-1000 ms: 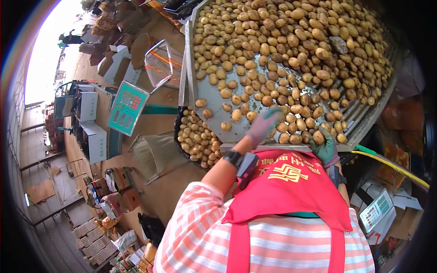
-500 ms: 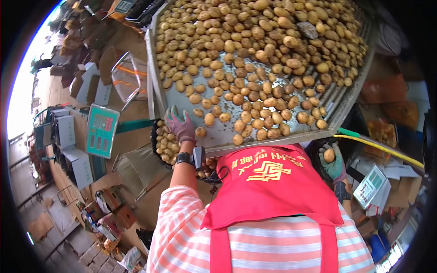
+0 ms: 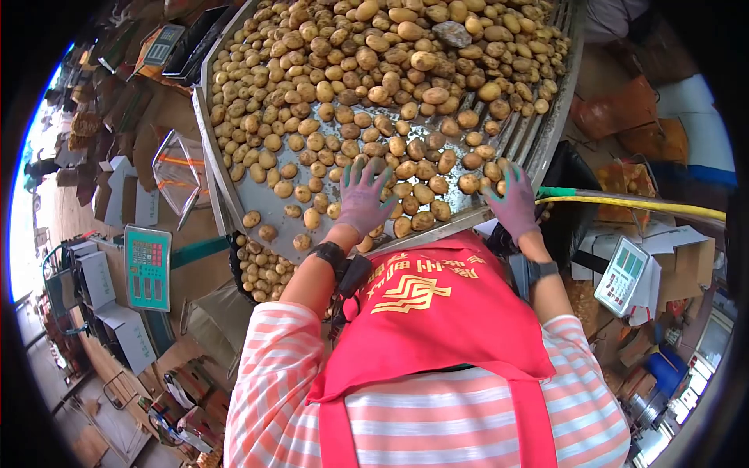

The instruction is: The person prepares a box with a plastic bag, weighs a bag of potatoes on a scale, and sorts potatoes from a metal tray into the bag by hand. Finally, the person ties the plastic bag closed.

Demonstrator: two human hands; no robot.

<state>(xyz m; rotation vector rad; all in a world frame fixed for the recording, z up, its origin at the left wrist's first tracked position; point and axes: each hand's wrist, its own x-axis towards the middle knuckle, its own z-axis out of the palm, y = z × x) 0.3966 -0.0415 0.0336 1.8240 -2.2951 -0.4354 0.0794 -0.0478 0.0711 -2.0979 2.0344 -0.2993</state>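
Note:
Potatoes [image 3: 425, 168] lie spread over a metal tray [image 3: 261, 204], heaped thickly toward its far side. My left hand [image 3: 365, 196], in a purple and green glove, rests with fingers spread on the potatoes near the tray's front edge. At the front right corner my right hand [image 3: 515, 201], gloved alike, reaches over the rim with its fingers apart, beside a few potatoes. Neither hand holds a potato. Below the tray's left corner, a dark-rimmed container [image 3: 264, 269] holds many small potatoes.
A green scale [image 3: 148, 267] stands at the left, another scale [image 3: 622, 274] at the right. A yellow hose [image 3: 640, 204] runs right from the tray's corner. Black plastic [image 3: 568, 175] hangs beside it. A grey lump [image 3: 452, 33] lies among the far potatoes.
My left hand has moved right, from the tray's left corner onto the potatoes. My right hand has come up to the tray and let go of its potato. The view has shifted.

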